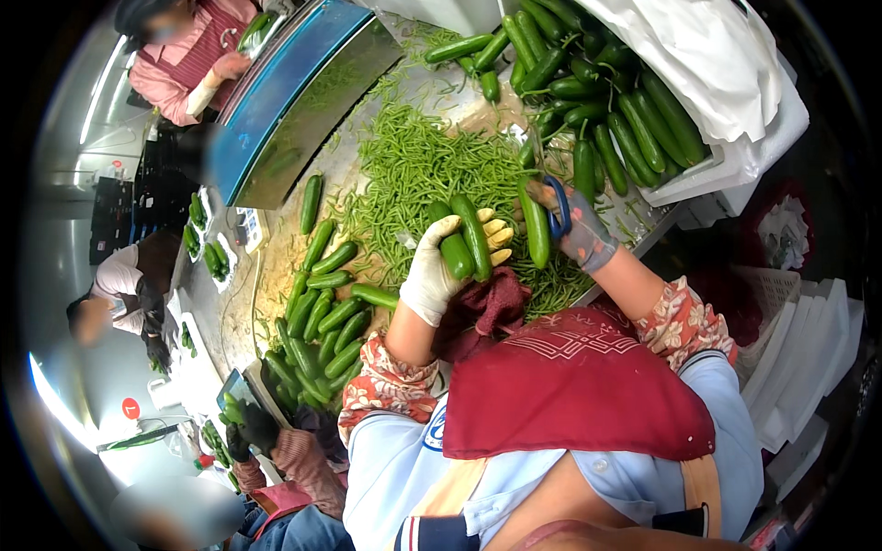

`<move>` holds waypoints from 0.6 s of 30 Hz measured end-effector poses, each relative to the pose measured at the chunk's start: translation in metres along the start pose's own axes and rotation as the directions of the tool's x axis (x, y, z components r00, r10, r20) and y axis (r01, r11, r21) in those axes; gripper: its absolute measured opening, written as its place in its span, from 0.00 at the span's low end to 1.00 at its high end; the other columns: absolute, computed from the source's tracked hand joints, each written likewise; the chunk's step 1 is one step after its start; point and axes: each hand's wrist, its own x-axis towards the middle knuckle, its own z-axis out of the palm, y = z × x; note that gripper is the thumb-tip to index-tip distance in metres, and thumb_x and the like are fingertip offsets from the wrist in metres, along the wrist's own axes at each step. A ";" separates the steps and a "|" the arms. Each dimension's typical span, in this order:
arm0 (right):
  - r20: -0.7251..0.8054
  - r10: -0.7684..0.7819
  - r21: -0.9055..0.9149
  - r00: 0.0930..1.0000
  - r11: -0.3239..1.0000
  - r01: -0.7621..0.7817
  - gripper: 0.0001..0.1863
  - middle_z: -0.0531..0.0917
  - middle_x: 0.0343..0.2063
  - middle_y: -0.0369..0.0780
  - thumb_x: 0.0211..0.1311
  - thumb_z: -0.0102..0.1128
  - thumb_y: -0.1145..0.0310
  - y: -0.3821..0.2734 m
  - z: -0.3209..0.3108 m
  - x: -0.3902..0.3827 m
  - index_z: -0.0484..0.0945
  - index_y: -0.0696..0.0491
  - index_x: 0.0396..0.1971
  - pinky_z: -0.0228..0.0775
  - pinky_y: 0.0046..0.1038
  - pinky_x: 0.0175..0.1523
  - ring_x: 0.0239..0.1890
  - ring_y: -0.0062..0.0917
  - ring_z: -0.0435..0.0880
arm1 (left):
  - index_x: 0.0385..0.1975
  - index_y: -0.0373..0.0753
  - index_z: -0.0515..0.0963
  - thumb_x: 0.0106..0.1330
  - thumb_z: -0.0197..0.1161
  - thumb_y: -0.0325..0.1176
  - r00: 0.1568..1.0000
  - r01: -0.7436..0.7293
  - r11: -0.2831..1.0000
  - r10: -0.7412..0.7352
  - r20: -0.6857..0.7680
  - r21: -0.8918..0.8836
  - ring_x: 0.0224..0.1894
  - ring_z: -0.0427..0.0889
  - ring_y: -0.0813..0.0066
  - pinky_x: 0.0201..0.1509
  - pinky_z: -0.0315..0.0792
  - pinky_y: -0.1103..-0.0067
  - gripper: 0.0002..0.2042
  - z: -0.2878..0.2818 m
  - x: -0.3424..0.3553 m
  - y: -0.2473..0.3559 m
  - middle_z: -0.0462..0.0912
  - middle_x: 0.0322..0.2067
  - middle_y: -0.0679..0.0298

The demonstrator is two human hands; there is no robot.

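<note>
In a white glove with yellow fingertips, my left hand point(439, 266) grips two green cucumbers point(473, 241) side by side. Just to the right, my right hand point(585, 234) in a grey glove is closed around blue-handled scissors point(558, 209); their blades are hardly visible. Another cucumber point(536, 225) hangs along the fingers of that hand, its upper end pointing away from me. Beneath and beyond both hands spreads a heap of thin green stem-like pieces point(413, 156). A dark red cloth point(487, 303) lies bunched by my left wrist.
Many cucumbers fill a white foam box point(684, 174) at the far right, partly under white plastic sheeting point(698, 64). More cucumbers point(322, 321) are piled on the metal table at left. A blue-edged metal panel point(294, 101) rises beyond. Co-workers stand around the left side; crates point(799, 340) are stacked at right.
</note>
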 end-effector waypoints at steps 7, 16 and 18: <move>0.026 -0.054 -0.041 0.998 0.998 0.055 0.12 0.78 0.30 0.35 0.58 0.53 0.71 0.009 -0.004 0.010 0.70 0.54 0.43 0.72 0.21 0.37 0.30 0.21 0.77 | 0.51 0.30 0.67 0.57 0.54 0.42 0.998 0.047 0.999 -0.048 -0.037 -0.023 0.53 0.70 0.52 0.58 0.63 0.57 0.26 -0.008 0.005 -0.004 0.71 0.50 0.48; 0.185 -0.351 -0.808 0.918 0.477 0.346 0.26 0.76 0.37 0.37 0.53 0.60 0.70 0.010 0.001 -0.001 0.64 0.56 0.53 0.69 0.18 0.44 0.38 0.17 0.75 | 0.49 0.35 0.68 0.47 0.63 0.43 0.954 -0.215 0.954 0.159 0.254 0.209 0.48 0.72 0.65 0.57 0.66 0.61 0.29 0.006 -0.008 -0.021 0.72 0.44 0.59; 0.363 -0.420 -0.844 0.832 0.229 0.484 0.28 0.76 0.38 0.38 0.53 0.60 0.70 0.004 0.006 -0.007 0.63 0.56 0.54 0.69 0.19 0.46 0.39 0.18 0.75 | 0.49 0.35 0.68 0.47 0.63 0.41 0.948 -0.231 0.940 0.160 0.275 0.251 0.47 0.72 0.66 0.55 0.67 0.62 0.28 -0.001 -0.007 -0.020 0.72 0.44 0.59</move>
